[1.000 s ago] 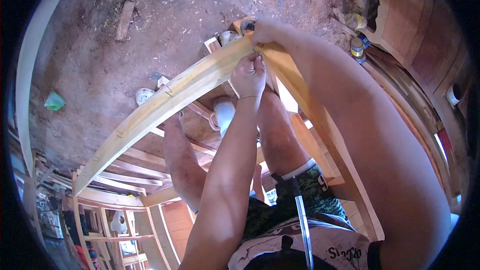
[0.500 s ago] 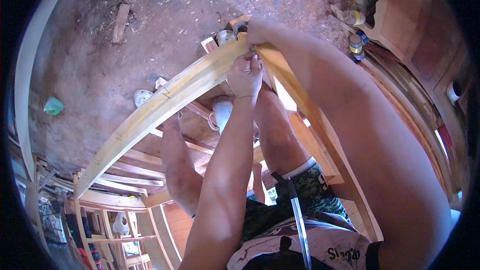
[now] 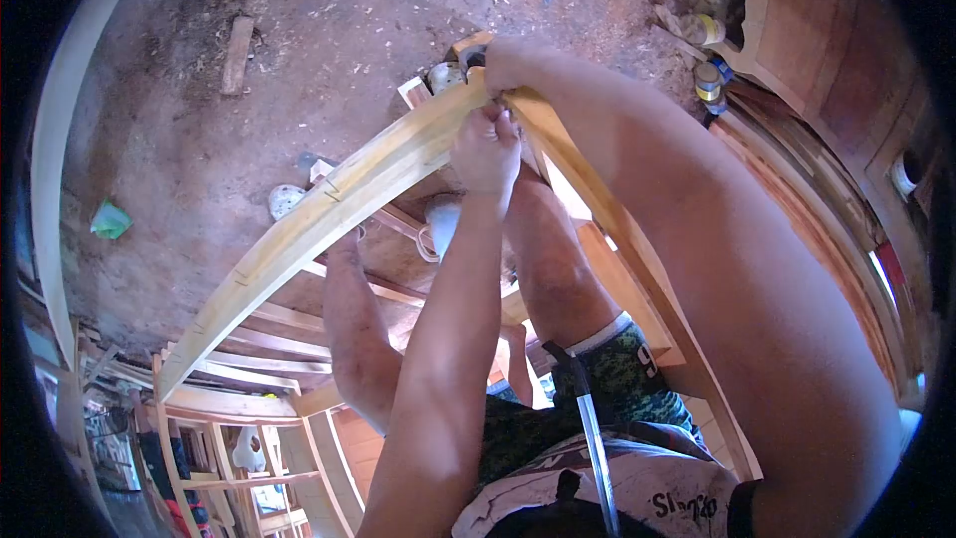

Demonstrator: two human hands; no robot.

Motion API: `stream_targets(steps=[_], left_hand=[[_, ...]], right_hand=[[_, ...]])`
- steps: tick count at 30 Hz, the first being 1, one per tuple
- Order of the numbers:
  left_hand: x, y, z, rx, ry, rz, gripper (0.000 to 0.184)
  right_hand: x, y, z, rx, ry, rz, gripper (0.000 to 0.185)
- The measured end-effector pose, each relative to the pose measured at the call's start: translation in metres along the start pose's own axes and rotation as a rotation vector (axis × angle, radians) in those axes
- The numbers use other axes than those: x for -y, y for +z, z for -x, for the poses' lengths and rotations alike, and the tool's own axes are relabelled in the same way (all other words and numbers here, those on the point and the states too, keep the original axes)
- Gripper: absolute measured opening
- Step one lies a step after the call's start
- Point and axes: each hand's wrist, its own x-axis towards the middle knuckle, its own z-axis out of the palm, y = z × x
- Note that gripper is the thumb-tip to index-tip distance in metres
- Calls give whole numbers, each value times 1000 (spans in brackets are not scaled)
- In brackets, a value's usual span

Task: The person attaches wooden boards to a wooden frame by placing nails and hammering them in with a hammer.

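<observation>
A long wooden beam (image 3: pixel 329 189) with several nails or staples in its face runs from lower left to a corner in front of me. There it meets a second wooden rail (image 3: pixel 617 214), which slopes back toward my right side. My right hand (image 3: pixel 506 68) bends over this corner, its fingers mostly hidden, beside a dark curved thing (image 3: pixel 472 56) whose kind I cannot make out. Just below, my left hand (image 3: pixel 486 151) is closed in a pinch against the joint; whatever it holds is too small to name.
A metal-shafted tool with a black end (image 3: pixel 596 438) lies over my lap. On the dirt floor are a wood block (image 3: pixel 237 55), a green crumpled thing (image 3: pixel 111 220) and jars (image 3: pixel 709 82). Wooden slats (image 3: pixel 259 364) lie beneath the beam; a panel (image 3: pixel 827 40) stands right.
The view has shifted slightly. My left hand has turned a little at the joint, its fingers still closed. My right hand stays at the corner.
</observation>
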Motion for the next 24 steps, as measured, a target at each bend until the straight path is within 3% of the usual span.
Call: stream_targets(steps=[2,7,9,11,12,15,17,20,24], left_hand=[[2,-4,-9,32,44,-99,16],[20,-14,-54,351,46,91,21],[23,-15,-68,340,100,105,25],[22,-13,-76,300,-115,152,27],[28,-6,-78,306,-154,203,27],[36,-2,-77,338,-157,315,25],[32,-8,-71,455,-145,218,23],[33,-3,-69,455,-212,297,21],[26,-10,-70,439,-108,229,21]], right_hand=[[3,-3,7,-17,2,-6,40],[-1,-10,6,-71,-21,-24,42],[-7,-15,-3,-134,-58,-6,40],[-13,-44,5,10,-51,-171,30],[-17,-57,21,15,5,-424,29],[-33,-73,64,-82,-92,-551,30],[-39,-73,88,-268,-108,-249,33],[-30,-94,124,-119,-55,-455,31],[-32,-87,148,-118,-70,-306,33]])
